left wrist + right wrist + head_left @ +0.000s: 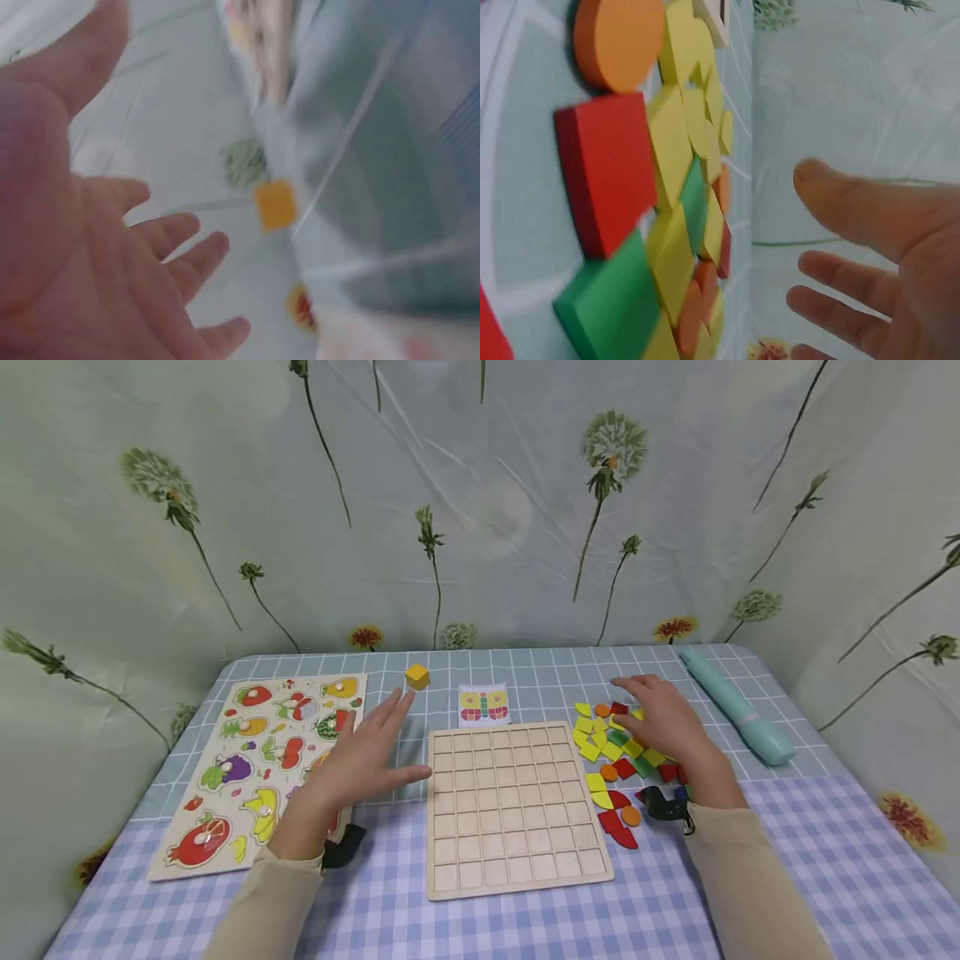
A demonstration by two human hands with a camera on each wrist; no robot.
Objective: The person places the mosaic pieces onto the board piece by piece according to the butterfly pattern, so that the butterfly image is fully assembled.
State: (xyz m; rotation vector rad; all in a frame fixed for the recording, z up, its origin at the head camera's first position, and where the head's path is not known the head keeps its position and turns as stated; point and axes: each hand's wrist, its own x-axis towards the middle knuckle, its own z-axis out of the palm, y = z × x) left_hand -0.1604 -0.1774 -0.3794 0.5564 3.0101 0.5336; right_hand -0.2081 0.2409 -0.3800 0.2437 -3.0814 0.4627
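My left hand [348, 768] hovers with spread fingers between a fruit puzzle board [251, 693] and a wooden grid board [517, 810], holding nothing. In the left wrist view its palm and splayed fingers show plainly. Over a pile of coloured wooden tiles, my right hand [663, 718] is held with loosely extended fingers and grips nothing. The right wrist view shows a red square tile [619, 172], a green tile [615, 300] and an orange disc [622, 41] apart from the right hand's fingers. All of the grid board's visible cells are bare.
A butterfly pattern card [483, 703] lies behind the grid board. A yellow cube [417, 677] sits at the back, left of the card. At the right lies a teal folded umbrella-like object [738, 710]. A dandelion-print curtain [495, 527] hangs behind the checked tablecloth.
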